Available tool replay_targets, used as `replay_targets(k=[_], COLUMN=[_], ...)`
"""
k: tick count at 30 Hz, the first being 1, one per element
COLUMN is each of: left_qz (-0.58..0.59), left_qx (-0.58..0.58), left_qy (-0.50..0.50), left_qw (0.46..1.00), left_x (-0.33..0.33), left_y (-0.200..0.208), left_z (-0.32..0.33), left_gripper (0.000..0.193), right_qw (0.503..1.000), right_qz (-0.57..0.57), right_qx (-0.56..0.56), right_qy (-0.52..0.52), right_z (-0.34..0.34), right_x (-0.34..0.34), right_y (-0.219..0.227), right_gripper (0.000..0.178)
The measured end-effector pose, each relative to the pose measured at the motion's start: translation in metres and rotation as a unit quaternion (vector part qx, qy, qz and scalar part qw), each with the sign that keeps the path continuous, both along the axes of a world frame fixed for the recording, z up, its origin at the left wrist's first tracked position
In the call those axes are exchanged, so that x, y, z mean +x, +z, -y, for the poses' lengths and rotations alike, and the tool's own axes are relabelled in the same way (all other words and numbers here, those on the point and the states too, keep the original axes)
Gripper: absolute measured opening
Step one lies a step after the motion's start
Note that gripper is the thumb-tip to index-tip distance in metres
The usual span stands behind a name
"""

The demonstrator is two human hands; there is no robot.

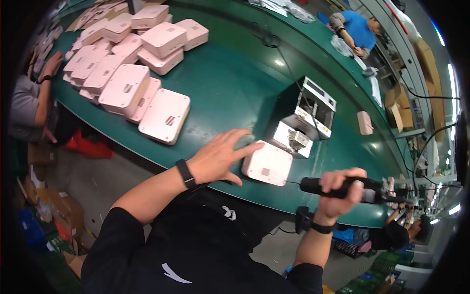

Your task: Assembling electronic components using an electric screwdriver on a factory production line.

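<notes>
My left hand [220, 156], fingers spread, is beside the white plastic case [269, 161] near the table edge. One fingertip overlaps the case's top left corner; whether it touches, I cannot tell. The case lies flat, a small vent grid facing up. In my right hand [340, 188] is a black electric screwdriver [313, 185], gripped round its body and held nearly level. Its thin bit points left at the case's near right corner; contact there is unclear. Just beyond the case stands a black-and-silver machine [318, 105], resembling a screw feeder, with a metal mechanism at its front.
Similar white cases [164, 117] are piled across the left of the green table [230, 73]. A small pinkish block [364, 122] lies right of the machine, and a black cable [289, 63] crosses behind it. Co-workers sit at far left, far right and across the table [360, 32].
</notes>
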State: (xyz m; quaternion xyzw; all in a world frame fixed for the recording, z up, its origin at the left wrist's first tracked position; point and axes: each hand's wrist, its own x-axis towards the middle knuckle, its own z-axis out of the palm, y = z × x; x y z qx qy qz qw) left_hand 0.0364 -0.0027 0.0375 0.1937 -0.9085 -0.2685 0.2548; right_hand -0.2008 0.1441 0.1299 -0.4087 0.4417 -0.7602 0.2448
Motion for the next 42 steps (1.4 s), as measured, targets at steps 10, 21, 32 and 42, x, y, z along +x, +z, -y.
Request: replay_targets(k=[10,21,32,42], left_qz=[0.075,0.207,0.358,0.355], left_qx=[-0.059,-0.113,-0.218,-0.208], left_qy=[0.103,0.075,-0.022,-0.043], left_qw=[0.990,0.969,0.908,0.910], left_x=[0.105,0.123,0.098,0.075], left_y=[-0.004,-0.007,0.002,0.011], left_z=[-0.013,-0.005,0.000,0.016], left_gripper=[0.030,0.027,0.007,0.003], right_qw=[0.998,0.999,0.998,0.998], right_qz=[-0.033,-0.006,-0.026,0.020], right_qx=[-0.027,-0.023,-0.053,-0.051], right_qy=[0.051,0.047,0.031,-0.031], right_z=[0.015,0.000,-0.016,-0.058], right_x=[0.038,0.039,0.029,0.010], right_y=[0.018,0.025,0.018,0.006], right_gripper=[0.040,0.048,0.044,0.044])
